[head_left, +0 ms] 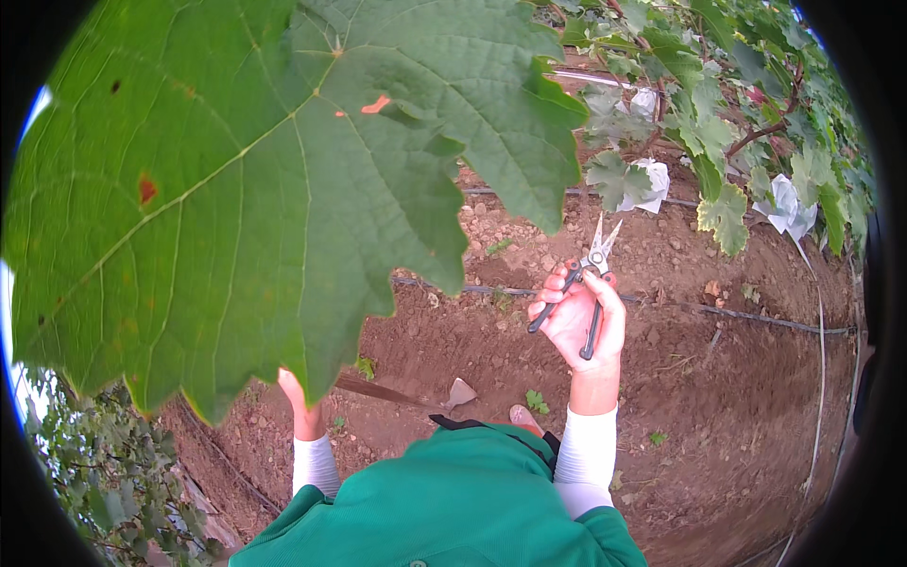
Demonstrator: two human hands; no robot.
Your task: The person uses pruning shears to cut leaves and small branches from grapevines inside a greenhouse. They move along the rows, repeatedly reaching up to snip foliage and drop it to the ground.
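Observation:
My right hand point(593, 321) holds a pair of pruning shears point(595, 257) with dark handles and silver blades. The blades point away from me and stand apart, with nothing between them. A big green vine leaf point(236, 189) hangs very close and fills the upper left. Behind its lower edge is my left hand point(295, 386); only the wrist and a bit of the hand show, and the fingers are hidden by the leaf.
Vines with leaves point(699, 104) and white bags point(647, 184) hang at the upper right, with more foliage point(104, 482) at the lower left. Dark hoses point(737, 314) cross the brown soil point(680, 397). A pale cord point(820, 378) runs down the right side.

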